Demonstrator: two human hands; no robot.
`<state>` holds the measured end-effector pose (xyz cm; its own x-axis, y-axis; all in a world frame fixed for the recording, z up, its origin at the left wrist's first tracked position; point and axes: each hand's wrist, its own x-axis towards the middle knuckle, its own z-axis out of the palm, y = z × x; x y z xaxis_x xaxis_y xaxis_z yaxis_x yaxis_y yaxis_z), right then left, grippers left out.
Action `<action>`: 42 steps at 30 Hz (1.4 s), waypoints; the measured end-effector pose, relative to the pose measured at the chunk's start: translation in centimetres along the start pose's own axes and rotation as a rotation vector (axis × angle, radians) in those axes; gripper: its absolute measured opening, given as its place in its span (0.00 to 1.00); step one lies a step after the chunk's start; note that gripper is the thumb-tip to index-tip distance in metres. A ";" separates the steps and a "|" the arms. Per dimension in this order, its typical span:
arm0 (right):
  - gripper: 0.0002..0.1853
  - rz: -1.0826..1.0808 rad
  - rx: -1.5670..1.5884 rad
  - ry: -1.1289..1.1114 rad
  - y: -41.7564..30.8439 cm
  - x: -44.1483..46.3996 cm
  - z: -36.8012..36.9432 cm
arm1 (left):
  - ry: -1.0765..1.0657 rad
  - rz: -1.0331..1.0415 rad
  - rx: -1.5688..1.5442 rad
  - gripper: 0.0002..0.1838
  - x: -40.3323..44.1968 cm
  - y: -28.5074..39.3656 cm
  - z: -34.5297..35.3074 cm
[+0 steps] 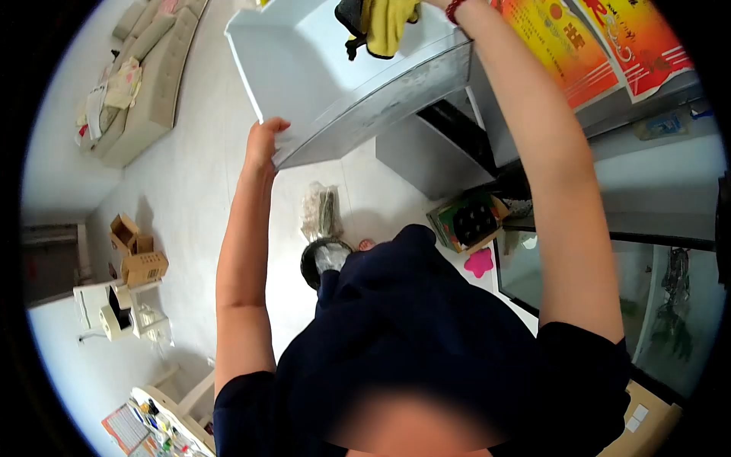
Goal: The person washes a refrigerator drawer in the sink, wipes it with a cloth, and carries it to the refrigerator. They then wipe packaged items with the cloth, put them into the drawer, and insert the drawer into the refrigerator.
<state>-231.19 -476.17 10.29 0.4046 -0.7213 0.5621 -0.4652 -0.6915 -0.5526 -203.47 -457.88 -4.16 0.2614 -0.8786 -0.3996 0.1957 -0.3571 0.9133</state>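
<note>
A large white bin or drawer (304, 84) is held up at the top of the view, its front edge tilted. My left hand (266, 141) grips its lower left corner, with the fingers closed over the rim. My right arm reaches up to the bin's right side, a red bracelet on the wrist. Only the base of my right hand (440, 4) shows at the top edge, and its fingers are hidden. A yellow and dark grey cloth or glove (383, 27) hangs beside that hand, over the inside of the bin.
Below are a grey cabinet (426, 156), a box of dark items (472, 222), a black waste bin (308, 266) and a plastic bag (320, 209). A glass-fronted case (655, 305) stands right. Left are a sofa (156, 99) and cardboard boxes (143, 266).
</note>
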 end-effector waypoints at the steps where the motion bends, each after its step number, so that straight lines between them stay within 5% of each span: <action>1: 0.13 -0.052 -0.027 0.092 0.5 1.0 0.2 | 0.009 -0.027 0.005 0.09 0.6 0.6 0.1; 3: 0.11 0.363 0.315 0.016 -2.6 2.0 -1.3 | 0.013 -0.050 0.005 0.08 3.0 0.7 -0.5; 6: 0.10 0.513 0.790 0.095 -2.7 3.5 -2.0 | 0.029 -0.106 0.003 0.08 5.7 0.2 -1.3; 11: 0.18 0.481 1.313 0.442 -1.1 3.9 -1.7 | 0.071 -0.160 -0.076 0.08 10.0 -3.1 -6.1; 14: 0.13 0.341 1.415 0.581 0.7 2.6 -0.7 | 0.015 -0.146 -0.188 0.15 11.2 -2.8 -6.9; 19: 0.11 -0.034 1.175 0.722 1.2 -0.4 6.4 | -0.172 -0.187 -0.614 0.25 13.7 3.4 -2.3; 22: 0.14 -0.074 0.804 0.471 3.6 -0.4 15.4 | -0.259 -0.126 -0.674 0.27 16.8 6.7 1.8; 25: 0.19 -0.286 0.098 0.244 4.1 2.0 20.4 | -0.240 -0.140 -0.786 0.26 21.3 8.2 2.5; 28: 0.23 -0.263 -0.207 0.300 8.3 10.9 20.5 | -0.428 -0.184 -0.744 0.27 25.4 10.5 1.9; 29: 0.25 -0.187 -0.174 0.383 9.3 15.0 19.5 | -0.259 -0.158 -0.707 0.28 26.0 11.8 2.0; 33: 0.25 0.027 -0.302 0.577 17.8 29.3 17.1 | -0.238 -0.202 -0.691 0.28 31.0 15.7 0.3; 35: 0.25 0.102 -0.049 0.654 19.5 33.1 17.7 | -0.243 -0.201 -0.682 0.28 34.1 18.3 -0.8; 36: 0.26 0.228 0.204 0.569 20.1 33.2 18.7 | -0.239 -0.195 -0.686 0.28 35.4 19.6 -1.0; 38: 0.28 0.032 0.401 0.478 21.1 30.8 23.1 | -0.200 -0.159 -0.686 0.29 37.7 22.1 -0.9; 42: 0.21 -0.037 0.103 0.458 15.2 24.8 27.6 | -0.349 -0.018 -0.710 0.28 44.4 25.7 -2.2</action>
<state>-206.49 -505.60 -1.13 0.0200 -0.6215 0.7832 -0.3674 -0.7331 -0.5724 -184.80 -505.39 1.40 -0.0356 -0.9653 -0.2586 0.7844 -0.1873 0.5912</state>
